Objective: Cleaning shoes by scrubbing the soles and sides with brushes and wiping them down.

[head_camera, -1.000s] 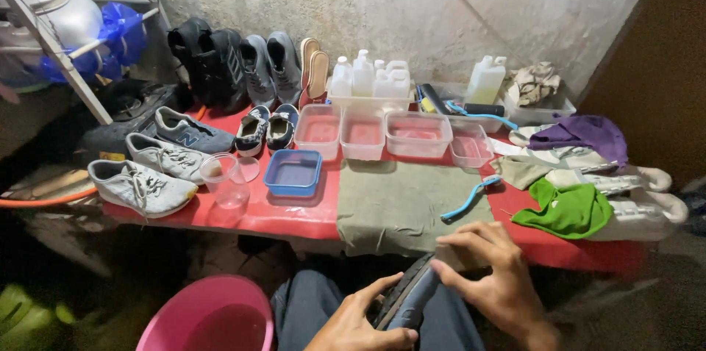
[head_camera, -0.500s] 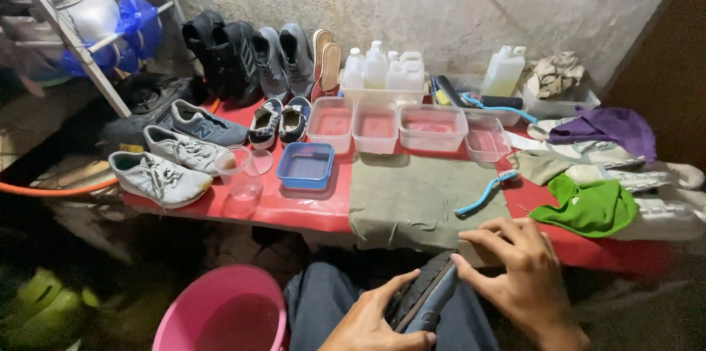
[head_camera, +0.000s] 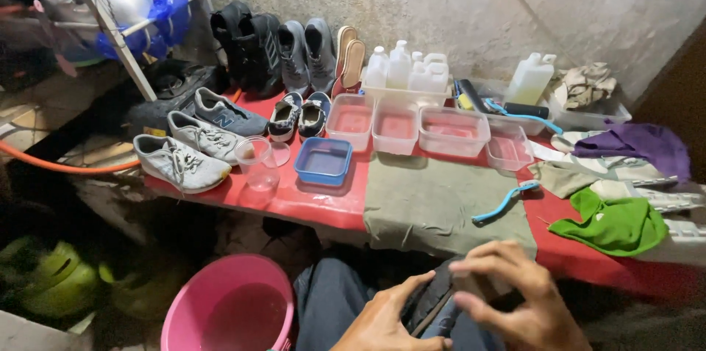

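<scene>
Right hand (head_camera: 507, 299): hovering over the lap, fingers spread and arched, fingertips lifting off the dark shoe (head_camera: 434, 299) rather than pressing on it as half a second ago; nothing is closed in its grasp. Left hand (head_camera: 386, 318): cupping the same shoe from the near side, thumb stretched along its edge, keeping it propped on the knee much as before. The shoe is sitting low in the view, partly covered by both hands, so its make is not readable.

Since the earlier pictures the view is drawing closer to the table, and the hands are sinking toward the bottom edge. Judged from this, handling of the shoe is continuing, with the right-hand grip loosening.

Just beyond the knees: olive cloth (head_camera: 441, 204) lying over the red table (head_camera: 309, 200), a blue-handled brush (head_camera: 504, 202) resting at its right edge. Further out: blue tub (head_camera: 323, 161), three clear tubs of pinkish liquid (head_camera: 397, 127), white bottles (head_camera: 404, 68), grey trainers (head_camera: 180, 163), green rag (head_camera: 610, 224). Below left: pink bucket (head_camera: 228, 307) on the floor.
</scene>
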